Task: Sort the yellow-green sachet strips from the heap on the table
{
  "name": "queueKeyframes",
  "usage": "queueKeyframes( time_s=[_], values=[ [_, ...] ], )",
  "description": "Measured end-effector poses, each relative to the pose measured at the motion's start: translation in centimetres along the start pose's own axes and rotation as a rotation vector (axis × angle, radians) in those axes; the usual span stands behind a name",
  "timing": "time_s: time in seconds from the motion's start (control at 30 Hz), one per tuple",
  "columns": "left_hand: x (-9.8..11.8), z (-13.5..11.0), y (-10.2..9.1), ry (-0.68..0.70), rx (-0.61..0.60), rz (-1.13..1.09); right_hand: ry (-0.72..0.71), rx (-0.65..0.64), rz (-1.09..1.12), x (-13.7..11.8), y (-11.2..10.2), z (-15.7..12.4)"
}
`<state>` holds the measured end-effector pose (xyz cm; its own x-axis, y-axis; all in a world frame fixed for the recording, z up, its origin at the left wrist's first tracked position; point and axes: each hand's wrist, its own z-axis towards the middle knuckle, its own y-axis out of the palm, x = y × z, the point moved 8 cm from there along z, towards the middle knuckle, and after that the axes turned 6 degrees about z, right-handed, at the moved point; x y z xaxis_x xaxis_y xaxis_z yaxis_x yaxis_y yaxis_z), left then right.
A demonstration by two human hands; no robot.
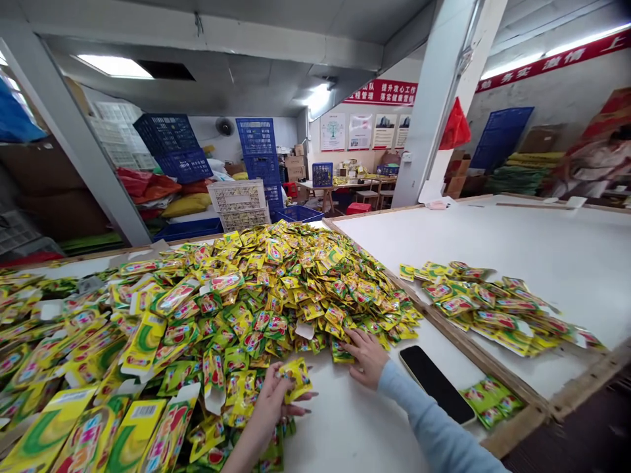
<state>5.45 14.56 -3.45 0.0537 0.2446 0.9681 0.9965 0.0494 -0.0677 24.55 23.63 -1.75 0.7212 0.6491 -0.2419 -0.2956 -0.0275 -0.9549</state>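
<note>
My left hand [277, 401] is closed on a yellow sachet [297, 379], held between thumb and fingers over the white table top [345, 420]. To its right, my right hand [367, 357] reaches to the front edge of a big heap of small yellow and green sachets [296, 282]. Its fingers are stretched out and touch a green-and-yellow sachet [342, 350] there. Left of my hands lie many flat yellow cartons with banana and watermelon prints, such as this carton [144, 343], mixed with loose sachets.
A black phone [436, 384] lies right of my right forearm, beside green sachets [493, 401]. Beyond a wooden divider strip [463, 345] is a pile of filled-looking cartons [493, 305]. White and blue crates [239, 197] stand behind the table. A person [599, 164] is at the far right.
</note>
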Motion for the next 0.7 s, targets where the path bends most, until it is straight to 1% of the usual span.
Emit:
queueKeyframes(
  time_s=[0.1,0.13,0.2,0.3,0.33,0.37,0.47,0.5,0.53,0.57,0.6,0.67,0.7],
  values=[
    [-1.5,-1.2,-0.3,-0.125,0.0,-0.293,-0.027,0.033,0.031,0.3,-0.7,0.7],
    [-1.9,-1.5,-0.4,-0.143,0.01,-0.353,-0.034,0.059,0.044,0.3,-1.1,0.9],
    [-2.4,-1.8,-0.7,-0.15,0.035,-0.396,-0.044,0.123,0.082,-0.5,-2.3,0.9],
    [-2.6,-2.2,-0.6,-0.162,0.025,-0.436,-0.065,0.192,0.163,-3.2,-4.1,0.1],
    [-2.4,-2.3,-0.4,-0.164,-0.001,-0.445,-0.083,0.176,0.22,-4.5,-4.4,-0.2],
    [-2.2,-2.5,0.0,-0.165,-0.038,-0.448,-0.109,0.132,0.3,-6.0,-4.5,-0.6],
    [-1.1,-2.9,1.6,-0.131,-0.184,-0.419,-0.196,-0.067,0.543,-10.6,-3.8,-1.2],
    [-0.9,-3.1,2.1,-0.113,-0.221,-0.387,-0.214,-0.11,0.581,-11.7,-3.6,-1.2],
    [-0.7,-3.3,2.6,-0.085,-0.238,-0.34,-0.224,-0.127,0.586,-12.6,-3.5,-1.1],
    [-0.7,-3.4,2.8,-0.045,-0.231,-0.28,-0.231,-0.124,0.56,-13.2,-3.4,-1.0],
    [-0.7,-3.5,2.8,0.0,-0.199,-0.212,-0.234,-0.119,0.545,-13.6,-3.4,-0.8],
    [-1.0,-3.8,2.2,0.069,-0.078,-0.063,-0.196,-0.063,0.568,-13.6,-3.3,-0.4],
    [-1.4,-4.0,1.7,0.074,0.004,0.005,-0.138,-0.005,0.627,-13.1,-3.3,-0.2]
  ],
)
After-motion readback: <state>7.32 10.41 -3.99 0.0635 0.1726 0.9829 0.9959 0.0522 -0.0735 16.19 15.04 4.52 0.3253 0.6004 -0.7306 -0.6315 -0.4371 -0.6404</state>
